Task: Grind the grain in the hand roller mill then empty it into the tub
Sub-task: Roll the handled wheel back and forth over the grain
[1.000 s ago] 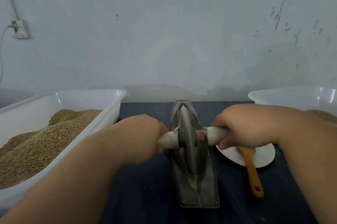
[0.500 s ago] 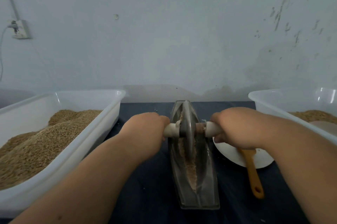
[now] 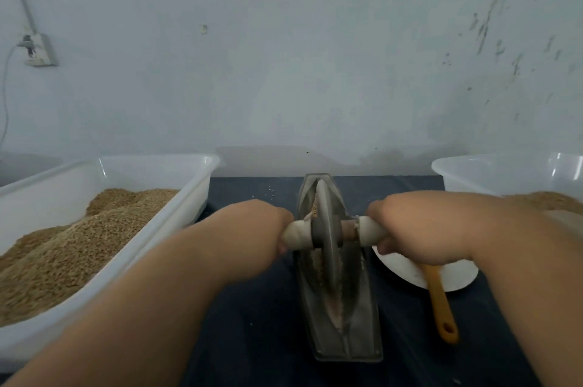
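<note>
A metal boat-shaped mill trough [image 3: 356, 320] lies on the dark table, pointing away from me. A grey roller wheel [image 3: 328, 244] stands in its groove on a pale wooden axle. My left hand [image 3: 252, 232] grips the axle's left handle and my right hand [image 3: 419, 229] grips the right handle. Grain [image 3: 315, 263] lies in the groove beside the wheel. A white tub [image 3: 202, 172] of brown grain stands at the left. Another white tub [image 3: 473, 175] holding some grain stands at the right, partly behind my right arm.
A white plate [image 3: 457, 276] with an orange-handled tool [image 3: 441, 307] lies right of the trough. The wall rises just behind the table, with a socket [image 3: 39, 50] and cable at the upper left. A few loose grains [image 3: 271, 192] dot the dark cloth.
The wheel rolled away from me along the trough, then came back a little toward the middle. Both hands kept hold of the handles throughout.
</note>
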### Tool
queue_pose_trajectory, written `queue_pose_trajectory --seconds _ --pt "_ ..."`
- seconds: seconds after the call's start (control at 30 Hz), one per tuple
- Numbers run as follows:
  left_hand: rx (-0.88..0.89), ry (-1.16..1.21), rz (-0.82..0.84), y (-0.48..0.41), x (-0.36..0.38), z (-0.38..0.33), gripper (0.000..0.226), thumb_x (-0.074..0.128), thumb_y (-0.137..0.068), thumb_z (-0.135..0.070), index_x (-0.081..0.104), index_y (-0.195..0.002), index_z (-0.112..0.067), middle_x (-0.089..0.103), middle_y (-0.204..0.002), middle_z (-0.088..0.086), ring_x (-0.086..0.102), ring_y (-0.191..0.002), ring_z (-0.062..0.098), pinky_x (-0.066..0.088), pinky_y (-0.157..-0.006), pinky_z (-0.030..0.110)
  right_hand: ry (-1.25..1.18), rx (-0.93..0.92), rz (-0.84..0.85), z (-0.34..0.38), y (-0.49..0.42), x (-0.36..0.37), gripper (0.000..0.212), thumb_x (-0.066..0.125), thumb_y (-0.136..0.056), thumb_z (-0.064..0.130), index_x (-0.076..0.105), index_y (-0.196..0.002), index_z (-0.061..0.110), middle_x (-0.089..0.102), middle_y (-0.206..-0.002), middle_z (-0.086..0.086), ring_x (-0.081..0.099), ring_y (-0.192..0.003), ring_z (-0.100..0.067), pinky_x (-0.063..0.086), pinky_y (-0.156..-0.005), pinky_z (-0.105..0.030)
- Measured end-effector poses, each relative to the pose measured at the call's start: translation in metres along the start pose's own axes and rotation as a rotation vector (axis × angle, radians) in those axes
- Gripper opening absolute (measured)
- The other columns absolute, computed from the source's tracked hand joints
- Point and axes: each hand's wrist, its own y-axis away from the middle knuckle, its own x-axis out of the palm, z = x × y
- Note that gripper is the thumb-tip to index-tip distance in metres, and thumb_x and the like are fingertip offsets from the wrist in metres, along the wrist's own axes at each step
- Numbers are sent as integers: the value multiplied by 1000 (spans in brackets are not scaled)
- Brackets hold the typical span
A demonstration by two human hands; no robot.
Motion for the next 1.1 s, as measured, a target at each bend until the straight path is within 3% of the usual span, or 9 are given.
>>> queue_pose_trajectory --seconds 0.07,0.13,0.2,0.43,0.63,0.73,0.9,1.0,1.1 --pt "-72 -41 -84 -16 16 0 30 53 -95 -20 50 -124 -26 60 -115 -1 58 -105 21 44 -95 37 10 42 -177 -3 -18 19 10 55 -98 27 46 -98 24 54 -95 2 52 -79 -15 44 -67 -30" --pt "-136 -99 -138 -30 29 1 49 52 -95 -14 38 -141 -22 54 -131 1 51 -121 24 29 -114 43 6 85 -324 -6 -32 36 16 53 -97 22 48 -112 21 54 -106 -2 52 -91 -20 47 -82 -37" --pt "-168 -103 -193 -36 35 1 58 50 -95 -13 29 -149 -21 49 -139 0 45 -129 24 18 -120 45 -7 99 -371 -9 -38 44 26 52 -97 25 47 -123 21 54 -111 -2 52 -97 -21 45 -86 -39" --pt "-127 -96 -208 -25 27 0 24 55 -94 -20 50 -117 -26 56 -111 -1 57 -99 21 44 -78 34 -9 67 -255 -9 -28 31 17 57 -95 27 49 -110 23 56 -106 -1 54 -90 -20 49 -80 -39" --pt "46 -96 7 13 -10 -3 12 61 -87 -33 49 -87 -36 55 -81 -10 51 -77 8 37 -66 28 30 -50 71 3 17 -15 23 63 -88 51 49 -87 33 58 -84 7 54 -70 -8 38 -56 -25" --pt "71 -66 107 32 -24 2 16 64 -82 -45 54 -90 -37 56 -79 -14 55 -77 3 45 -68 27 -12 -80 89 5 33 -28 26 67 -83 57 57 -91 34 63 -85 7 60 -75 -8 47 -63 -28" --pt "64 -30 155 24 -19 5 12 59 -89 -42 55 -98 -35 59 -88 -11 56 -83 6 41 -67 26 -32 -77 101 1 23 -21 21 64 -89 50 56 -97 33 61 -88 5 57 -77 -8 42 -62 -25" --pt "31 18 24 4 0 6 5 53 -94 -33 48 -94 -33 59 -97 -7 56 -88 13 40 -71 30 -43 -19 40 -6 0 -1 20 59 -96 42 43 -86 32 53 -85 8 50 -71 -7 36 -56 -25" --pt "-63 -4 -166 -17 23 8 22 51 -96 -26 48 -117 -29 59 -113 -3 56 -100 20 43 -85 36 -17 51 -229 -11 -27 29 9 54 -97 29 45 -96 27 53 -98 2 54 -85 -18 47 -74 -37"
